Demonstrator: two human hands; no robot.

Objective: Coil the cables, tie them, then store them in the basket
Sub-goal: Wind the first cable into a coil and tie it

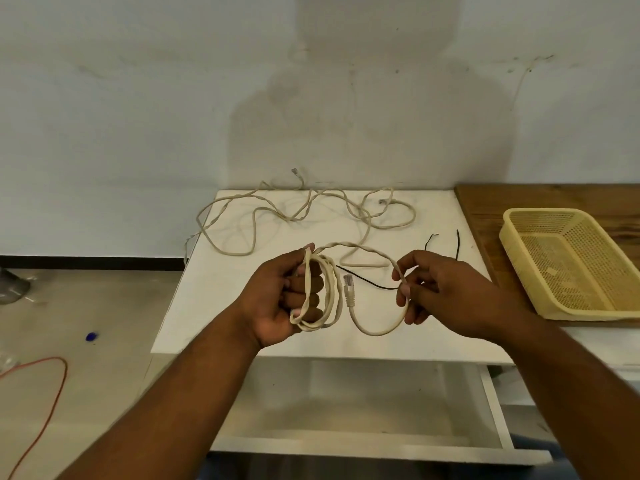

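Observation:
A long beige network cable (pixel 294 216) lies in loose curves across the back of the white table (pixel 214 299). My left hand (pixel 287 299) grips a few coiled loops of it. My right hand (pixel 436 289) pinches the cable a short way along, over the table's middle. Between my hands a clear plug (pixel 349 287) on a beige boot points upward, on a short loop that hangs from my right hand. A thin black tie wire (pixel 367 282) lies on the table under my hands. The yellow perforated basket (pixel 512 237) stands empty at the right.
The basket rests on a brown wooden tabletop (pixel 491 202) that abuts the white table. A second thin black wire (pixel 458 244) lies near the white table's right edge. An orange cord (pixel 52 403) and a small blue object (pixel 91 337) lie on the floor at left.

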